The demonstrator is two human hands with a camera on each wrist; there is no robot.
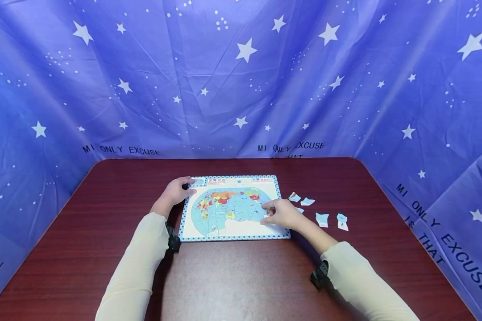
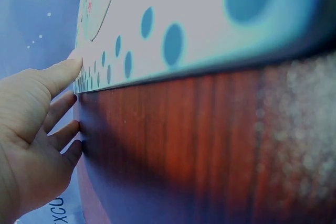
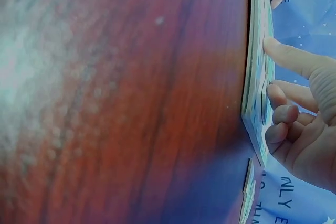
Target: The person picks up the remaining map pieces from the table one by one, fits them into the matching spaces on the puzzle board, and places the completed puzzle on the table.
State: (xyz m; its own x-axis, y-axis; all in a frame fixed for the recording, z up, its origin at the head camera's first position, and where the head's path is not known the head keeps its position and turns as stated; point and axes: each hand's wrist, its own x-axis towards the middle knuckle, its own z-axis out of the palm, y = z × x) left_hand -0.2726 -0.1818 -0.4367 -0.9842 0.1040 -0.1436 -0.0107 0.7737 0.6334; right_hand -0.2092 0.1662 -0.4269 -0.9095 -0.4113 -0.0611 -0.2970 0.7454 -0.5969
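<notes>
A world map jigsaw puzzle (image 1: 241,228) with a dotted blue border lies flat on the table. Its map is colourful across the top, with bare white along the lower right. At the upper left corner, my left hand (image 1: 176,191) rests against the board. The left wrist view shows that hand's thumb (image 2: 68,71) on the border and its other fingers spread beside the edge. My right hand (image 1: 283,214) is over the map's right side, thumb and index finger apart and touching the surface. In the right wrist view, the remaining fingers (image 3: 286,115) are bent.
Several loose puzzle pieces lie right of the board, among them a pale blue one (image 1: 322,219) and another (image 1: 342,221) farther right. The dark red wooden table (image 1: 233,276) has a starry blue curtain (image 1: 209,80) behind it and along its sides.
</notes>
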